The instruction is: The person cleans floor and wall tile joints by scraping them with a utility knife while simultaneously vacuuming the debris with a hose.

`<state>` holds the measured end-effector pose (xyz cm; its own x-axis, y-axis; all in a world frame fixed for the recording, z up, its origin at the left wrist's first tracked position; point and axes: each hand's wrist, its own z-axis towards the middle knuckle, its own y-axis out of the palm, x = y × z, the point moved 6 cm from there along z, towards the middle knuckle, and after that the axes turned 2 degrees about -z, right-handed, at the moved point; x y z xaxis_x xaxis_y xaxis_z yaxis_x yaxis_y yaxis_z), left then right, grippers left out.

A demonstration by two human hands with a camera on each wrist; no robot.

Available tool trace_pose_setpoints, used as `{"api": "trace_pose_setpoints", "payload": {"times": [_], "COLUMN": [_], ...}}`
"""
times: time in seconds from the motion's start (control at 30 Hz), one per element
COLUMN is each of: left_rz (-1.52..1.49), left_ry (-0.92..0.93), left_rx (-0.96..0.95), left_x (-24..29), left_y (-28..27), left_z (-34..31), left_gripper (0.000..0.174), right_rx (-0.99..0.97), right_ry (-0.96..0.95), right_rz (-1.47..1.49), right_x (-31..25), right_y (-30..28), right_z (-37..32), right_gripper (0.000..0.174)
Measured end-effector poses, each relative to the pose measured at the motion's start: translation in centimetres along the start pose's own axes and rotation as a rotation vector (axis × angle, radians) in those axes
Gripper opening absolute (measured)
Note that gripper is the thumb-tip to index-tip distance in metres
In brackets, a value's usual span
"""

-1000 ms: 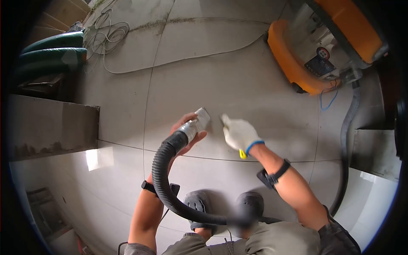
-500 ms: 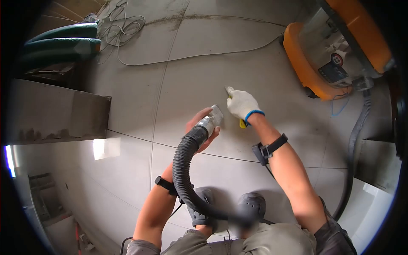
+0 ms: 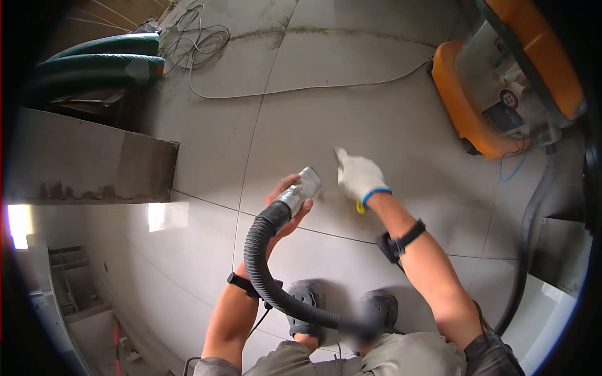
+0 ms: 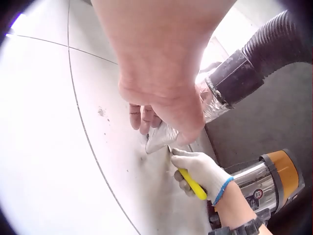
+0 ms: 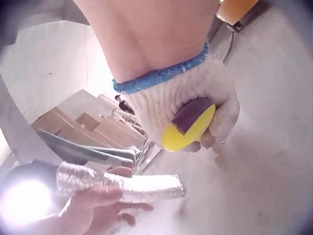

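My bare left hand [image 3: 290, 207] grips the flat nozzle [image 3: 305, 187] of a black ribbed vacuum hose [image 3: 257, 250], wrapped in silver tape, close over the tiled floor. To its right is my right hand [image 3: 362, 178], in a white knit glove with a blue cuff. Its fingers curl round a tool with a yellow and dark handle [image 5: 193, 128]. A thin blade tip [image 4: 170, 149] shows beyond the gloved fingers in the left wrist view, close to the nozzle's mouth; the rest of the blade is hidden.
An orange vacuum cleaner [image 3: 461, 103] with a clear tank stands at the upper right. A pale cable [image 3: 301, 89] runs from it to a loose coil [image 3: 200, 41]. Green rolls [image 3: 100, 66] and a grey ledge [image 3: 94, 160] lie to the left. My shoes [image 3: 379, 310] stand below the hose.
The head view has shifted a little. My gloved hand moved forward over the floor, then back toward me. The nozzle has drawn back left, toward my body. Both grips stay the same.
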<state>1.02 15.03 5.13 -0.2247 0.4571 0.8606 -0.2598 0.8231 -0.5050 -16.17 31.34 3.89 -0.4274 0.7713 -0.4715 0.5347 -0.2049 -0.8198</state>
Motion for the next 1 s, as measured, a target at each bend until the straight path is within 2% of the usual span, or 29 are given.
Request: {"api": "trace_pose_setpoints", "payload": {"times": [0.07, 0.13, 0.2, 0.3, 0.33, 0.4, 0.47, 0.5, 0.53, 0.6, 0.63, 0.67, 0.7, 0.73, 0.8, 0.83, 0.9, 1.0], "left_rz": [0.005, -0.088, -0.059, -0.187, -0.165, -0.148, -0.038, 0.021, 0.021, -0.174, -0.087, -0.001, -0.006, -0.013, -0.046, -0.052, 0.021, 0.069], "left_ry": [0.02, 0.089, 0.101, 0.051, 0.078, 0.107, 0.077, 0.234, 0.236, 0.478, 0.467, 0.454, 0.412, 0.408, 0.347, 0.338, 0.178, 0.09], "left_rx": [0.01, 0.088, 0.068, -0.048, -0.106, -0.174, -0.408, -0.449, -0.454, -0.581, -0.557, -0.533, -0.555, -0.567, -0.493, -0.493, -0.467, -0.393], "left_x": [0.1, -0.1, -0.8, -1.2, 0.2, 3.5, 6.9, 7.8, 7.1, 7.6, 7.5, 7.6, 7.4, 6.7, 4.8, 4.5, 3.5, 1.3], "left_y": [0.3, 0.8, 1.2, 3.2, 3.8, 4.7, 6.5, 7.5, 8.5, 10.5, 10.5, 10.3, 9.6, 8.6, 5.5, 3.9, 0.6, -3.0], "left_z": [0.8, 2.0, 4.4, 10.3, 12.3, 14.8, 15.7, 15.4, 14.7, 10.6, 8.5, 6.3, 4.8, 3.6, 1.7, 0.6, -1.4, -5.4], "left_gripper": [0.068, 0.063, 0.061, 0.062, 0.061, 0.061, 0.056, 0.057, 0.057, 0.061, 0.062, 0.063, 0.064, 0.064, 0.064, 0.064, 0.061, 0.062], "right_rx": [-0.126, -0.185, -0.236, -0.119, -0.118, 0.088, 0.148, 0.203, 0.205, 0.237, 0.243, 0.231, 0.214, 0.21, 0.021, -0.118, -0.099, -0.002], "right_ry": [-0.035, -0.028, -0.023, 0.084, 0.095, 0.204, 0.281, 0.343, 0.347, 0.402, 0.412, 0.342, 0.272, 0.285, 0.185, 0.238, 0.163, 0.02], "right_rz": [-0.067, -0.045, -0.026, 0.145, 0.141, 0.159, 0.242, 0.322, 0.324, 0.286, 0.293, 0.288, 0.281, 0.282, 0.242, 0.205, 0.171, 0.161], "right_x": [-0.3, -0.2, 0.6, 4.1, 5.6, 9.3, 11.9, 13.0, 13.7, 14.7, 14.9, 14.6, 14.2, 14.0, 12.0, 10.9, 10.3, 10.4], "right_y": [1.5, 1.9, 2.1, 1.1, 0.8, -0.9, -2.2, -2.7, -2.8, -2.9, -2.7, -2.5, -2.3, -2.3, -2.2, -2.6, -2.4, -1.1], "right_z": [-3.3, -6.8, -8.9, -11.3, -12.0, -13.4, -14.7, -15.3, -15.7, -16.4, -16.6, -16.6, -16.6, -16.8, -16.5, -16.6, -17.0, -17.3], "right_gripper": [0.055, 0.058, 0.06, 0.061, 0.061, 0.056, 0.055, 0.054, 0.054, 0.053, 0.053, 0.054, 0.055, 0.055, 0.057, 0.059, 0.058, 0.056]}}
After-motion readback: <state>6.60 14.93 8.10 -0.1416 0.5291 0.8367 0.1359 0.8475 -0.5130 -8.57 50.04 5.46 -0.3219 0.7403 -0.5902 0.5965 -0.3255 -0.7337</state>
